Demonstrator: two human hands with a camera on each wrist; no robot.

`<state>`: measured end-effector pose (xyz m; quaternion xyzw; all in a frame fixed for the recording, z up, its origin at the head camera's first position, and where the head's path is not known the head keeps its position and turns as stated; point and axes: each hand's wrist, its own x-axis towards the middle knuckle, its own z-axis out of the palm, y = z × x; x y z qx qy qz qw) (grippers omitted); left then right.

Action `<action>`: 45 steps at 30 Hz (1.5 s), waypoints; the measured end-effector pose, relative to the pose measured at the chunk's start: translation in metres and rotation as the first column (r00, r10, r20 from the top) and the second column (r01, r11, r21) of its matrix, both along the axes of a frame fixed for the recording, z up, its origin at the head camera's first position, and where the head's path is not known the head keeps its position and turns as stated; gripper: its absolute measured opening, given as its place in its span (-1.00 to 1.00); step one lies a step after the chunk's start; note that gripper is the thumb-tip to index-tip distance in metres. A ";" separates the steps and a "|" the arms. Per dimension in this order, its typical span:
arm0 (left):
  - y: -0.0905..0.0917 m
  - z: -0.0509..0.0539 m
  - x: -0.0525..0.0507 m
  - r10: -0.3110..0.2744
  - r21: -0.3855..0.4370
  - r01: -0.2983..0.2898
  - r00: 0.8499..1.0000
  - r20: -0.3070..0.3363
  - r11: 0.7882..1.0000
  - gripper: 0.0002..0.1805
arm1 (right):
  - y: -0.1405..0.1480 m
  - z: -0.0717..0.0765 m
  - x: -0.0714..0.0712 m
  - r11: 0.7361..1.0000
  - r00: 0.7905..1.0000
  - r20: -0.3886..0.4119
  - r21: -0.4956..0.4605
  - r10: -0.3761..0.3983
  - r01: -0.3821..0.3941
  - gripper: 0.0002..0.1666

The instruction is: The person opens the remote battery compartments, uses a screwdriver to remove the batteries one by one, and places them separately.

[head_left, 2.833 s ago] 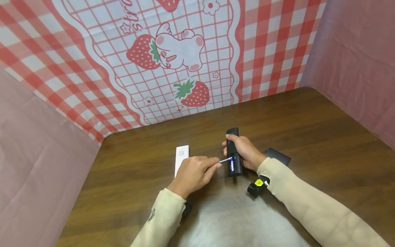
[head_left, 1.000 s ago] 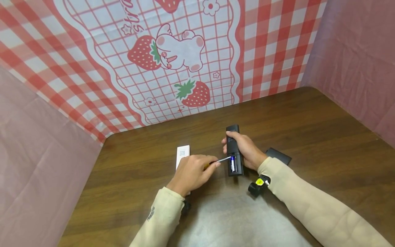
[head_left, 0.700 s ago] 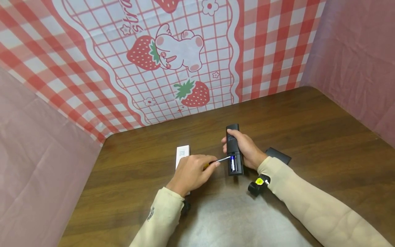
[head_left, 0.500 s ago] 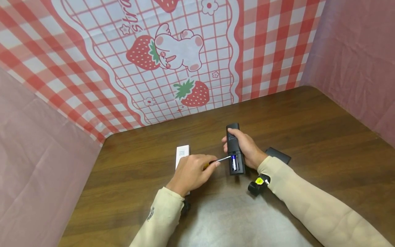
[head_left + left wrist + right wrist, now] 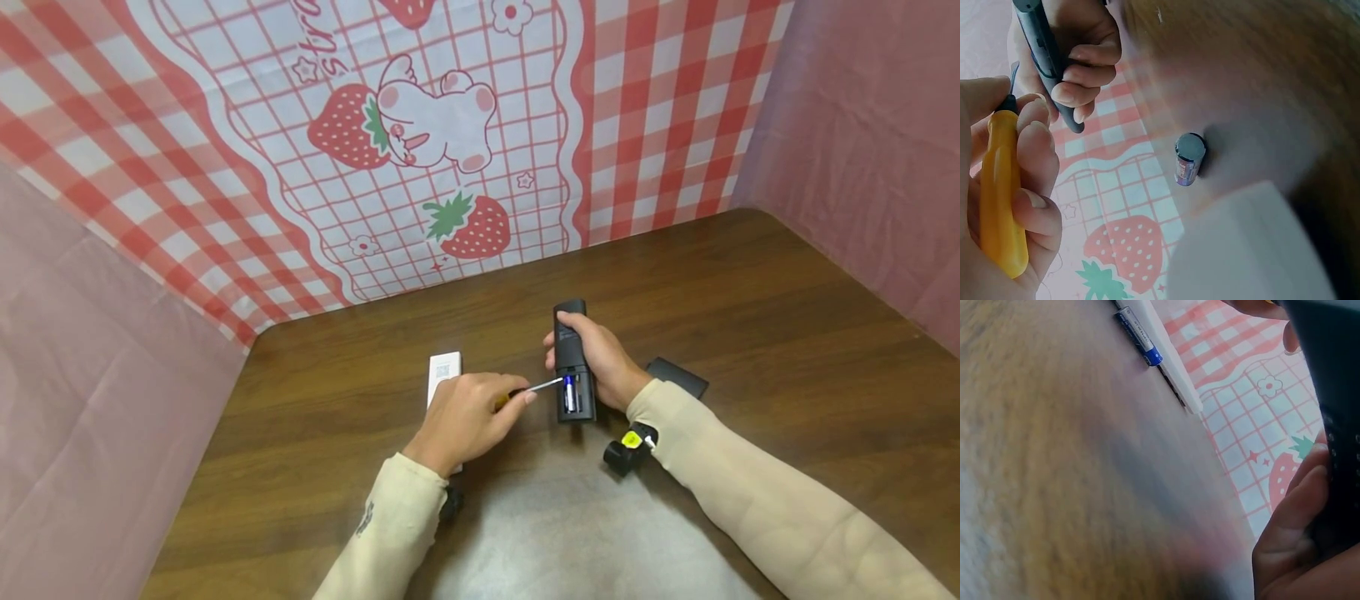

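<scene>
My left hand [image 5: 467, 417] pinches a screwdriver, whose yellow handle [image 5: 1002, 194] lies along the palm in the left wrist view. The metal shaft [image 5: 543, 385] reaches to the upper end of the battery bay in a black remote [image 5: 570, 342]. My right hand [image 5: 606, 360] grips that remote, thumb across its back and fingers around the far side. A blue and silver battery [image 5: 572, 396] sits in the uncovered bay. Whether the shaft's tip touches the battery cannot be made out.
A white box [image 5: 444, 367] lies partly under my left hand. A flat black piece [image 5: 677, 377] rests beside my right wrist. A loose battery [image 5: 1139, 335] lies by the white box in the right wrist view. Patterned cloth [image 5: 637, 125] stands behind the wooden table [image 5: 315, 400].
The remote in my right hand has shifted slightly to the right and away from me, with the screwdriver tip staying at the bay. My left hand has barely moved.
</scene>
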<state>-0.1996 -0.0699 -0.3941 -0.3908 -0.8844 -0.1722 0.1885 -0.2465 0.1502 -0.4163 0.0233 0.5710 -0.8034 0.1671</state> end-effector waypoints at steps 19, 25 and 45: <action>-0.002 0.001 -0.002 0.014 -0.028 -0.014 1.000 0.018 1.000 -0.73 | -0.002 0.000 0.001 0.996 0.997 0.017 -0.053 0.074 -0.073 -0.42; -0.002 0.003 -0.003 0.010 -0.050 -0.010 1.000 0.004 0.999 -0.75 | -0.002 0.000 0.002 0.996 0.996 0.020 -0.043 0.084 -0.083 -0.42; -0.004 0.005 -0.008 -0.039 -0.085 0.033 0.997 -0.072 0.996 -0.76 | -0.003 0.000 0.002 0.997 0.997 0.010 -0.038 0.072 -0.071 -0.39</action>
